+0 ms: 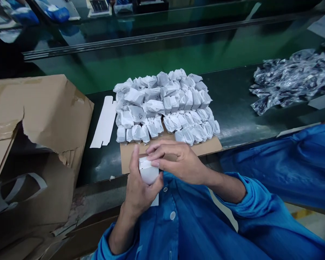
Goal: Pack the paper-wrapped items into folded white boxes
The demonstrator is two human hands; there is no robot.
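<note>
My left hand [139, 187] is wrapped around a small white carton box [148, 174], held upright close to my chest. My right hand [176, 160] rests its fingertips on the top flap of that box, fingers pressed together over it. Just beyond my hands lies a cardboard sheet [211, 146] carrying a pile of several small items in white frosted bags [165, 104].
A flat unfolded white carton blank [105, 122] lies left of the pile. A torn brown cardboard box [35, 144] stands at the left. A heap of clear plastic-bagged dark parts [289, 81] sits at the right, above a blue cloth [281, 162]. A green conveyor belt [157, 57] runs behind.
</note>
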